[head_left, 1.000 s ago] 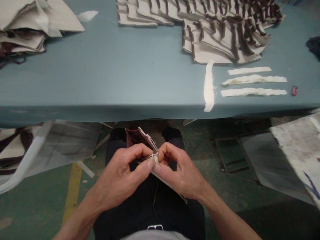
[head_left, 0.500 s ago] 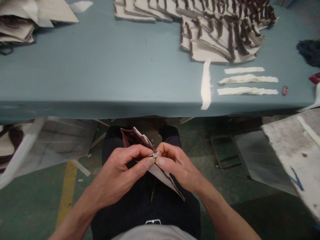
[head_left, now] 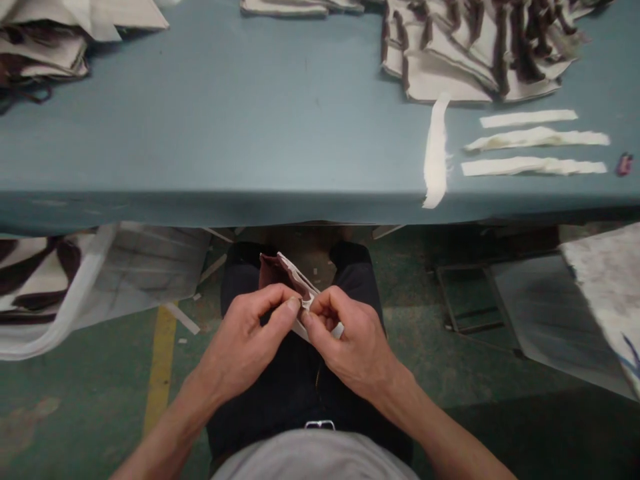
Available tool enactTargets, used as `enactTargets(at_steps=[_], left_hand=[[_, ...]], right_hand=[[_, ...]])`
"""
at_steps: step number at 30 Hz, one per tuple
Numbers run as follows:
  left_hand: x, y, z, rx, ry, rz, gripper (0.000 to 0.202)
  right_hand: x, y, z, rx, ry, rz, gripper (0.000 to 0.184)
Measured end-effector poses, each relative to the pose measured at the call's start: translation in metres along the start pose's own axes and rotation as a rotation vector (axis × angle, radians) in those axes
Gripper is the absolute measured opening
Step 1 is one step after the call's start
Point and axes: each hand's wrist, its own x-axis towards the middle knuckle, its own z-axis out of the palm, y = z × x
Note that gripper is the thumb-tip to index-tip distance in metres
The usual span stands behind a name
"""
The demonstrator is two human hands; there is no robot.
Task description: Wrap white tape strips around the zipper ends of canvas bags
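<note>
Over my lap I hold a small folded fabric piece (head_left: 286,273), cream outside with a dark maroon inner side. My left hand (head_left: 247,340) pinches its edge between thumb and forefinger. My right hand (head_left: 347,343) pinches the same edge from the other side, fingers curled round the cloth. The two thumbs almost touch. The lower part of the piece is hidden behind my right hand.
A blue-grey table (head_left: 225,133) runs across ahead. On it lie a fanned pile of cream and brown fabric pieces (head_left: 480,47), several white strips (head_left: 535,139), another stack (head_left: 45,40) at far left. A clear plastic bag with fabric (head_left: 75,287) lies on the green floor.
The fabric piece has been drawn in closer between my hands, with less of it hanging below my right hand. The view has shifted slightly, so the table sits higher in the frame.
</note>
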Motion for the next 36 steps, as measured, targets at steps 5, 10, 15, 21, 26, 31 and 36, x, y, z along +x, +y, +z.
enactTargets(at_steps=[5,10,15,21,26,31,36], left_hand=[[-0.006,-0.01,0.003,0.005,0.043,0.057,0.022],[-0.011,-0.01,0.015,-0.113,0.181,0.182,0.023],[-0.009,-0.009,0.027,-0.243,0.22,0.262,0.029],[-0.003,-0.006,0.01,-0.189,0.112,0.323,0.013],[-0.002,0.006,-0.003,-0.117,0.002,0.437,0.013],[-0.004,0.008,-0.013,-0.12,0.003,0.432,0.012],[-0.009,0.007,-0.022,-0.167,-0.027,0.41,0.015]], right_hand=[[-0.008,0.006,0.007,-0.014,0.039,-0.03,0.017],[-0.016,0.004,0.019,0.091,0.162,-0.103,0.016],[-0.016,-0.001,0.023,0.226,0.224,-0.116,0.018],[-0.001,0.004,-0.01,0.252,0.171,-0.181,0.014],[0.021,0.008,-0.033,0.268,-0.033,-0.516,0.021],[0.047,0.002,-0.043,0.227,-0.293,-0.572,0.019],[0.06,-0.007,-0.046,0.157,-0.389,-0.693,0.015]])
